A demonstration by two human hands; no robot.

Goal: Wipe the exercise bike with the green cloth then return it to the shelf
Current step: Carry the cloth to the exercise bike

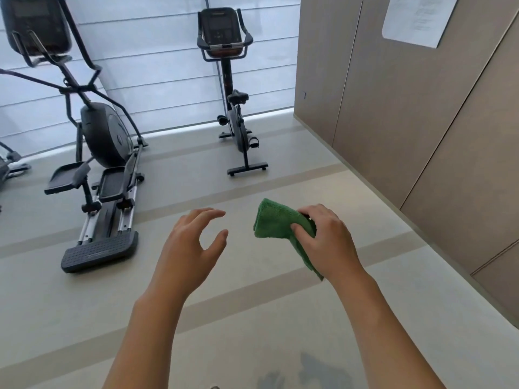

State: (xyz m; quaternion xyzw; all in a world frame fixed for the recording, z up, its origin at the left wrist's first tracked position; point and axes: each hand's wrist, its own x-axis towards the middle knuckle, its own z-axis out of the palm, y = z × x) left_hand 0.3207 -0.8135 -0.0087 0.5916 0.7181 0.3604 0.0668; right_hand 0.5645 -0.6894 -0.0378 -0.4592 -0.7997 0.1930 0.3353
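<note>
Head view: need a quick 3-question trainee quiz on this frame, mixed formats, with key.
1. Multiple choice: what holds the green cloth? A) the left hand B) the right hand C) both hands D) neither, it lies on the floor
2. True or false: the left hand is pressing on the exercise bike.
3. Fill in: of the two machines, the one nearer the wood-panelled wall is the ____, not the elliptical trainer.

Key
1. B: the right hand grips it, bunched, in the air.
2. False: it hangs open over the floor, holding nothing, far from the bike.
3. Exercise bike.
</note>
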